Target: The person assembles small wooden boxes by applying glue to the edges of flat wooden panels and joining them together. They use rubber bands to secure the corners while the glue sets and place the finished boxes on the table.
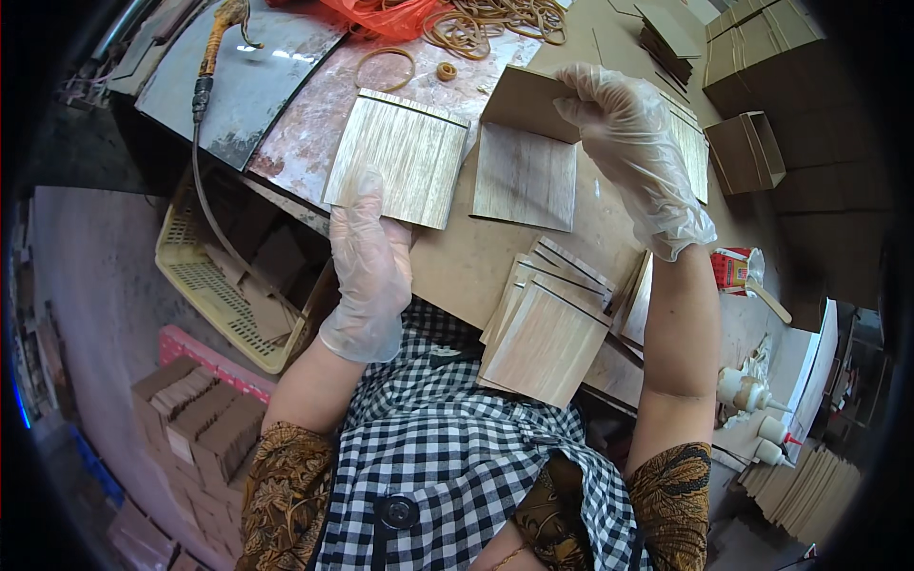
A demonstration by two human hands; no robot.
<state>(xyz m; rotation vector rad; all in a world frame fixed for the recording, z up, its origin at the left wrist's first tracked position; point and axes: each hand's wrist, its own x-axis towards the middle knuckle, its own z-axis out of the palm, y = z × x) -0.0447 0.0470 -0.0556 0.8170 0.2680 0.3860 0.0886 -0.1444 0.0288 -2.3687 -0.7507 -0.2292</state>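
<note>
My left hand [367, 276], in a clear glove, grips a light wood-grain panel [405, 152] by its near edge, the thumb on top. A dark groove runs along the panel's far side. To its right, a greyish wood-grain panel [524, 181] lies on the brown work board. A plain brown panel [524, 103] stands up along that panel's far edge. My gloved right hand [628, 143] is closed at the upright panel's upper right corner, and its fingertips are partly hidden. Nearer to me lies a loose stack of grooved wood-grain panels [552, 333].
Rubber bands [476, 33], a small tan roll [446, 71] and a red plastic bag [381, 17] lie at the back. A corded tool [211, 62] rests at far left above a yellow crate [205, 295]. At right are an open brown box [745, 152], a red container [733, 269] and glue bottles [743, 390].
</note>
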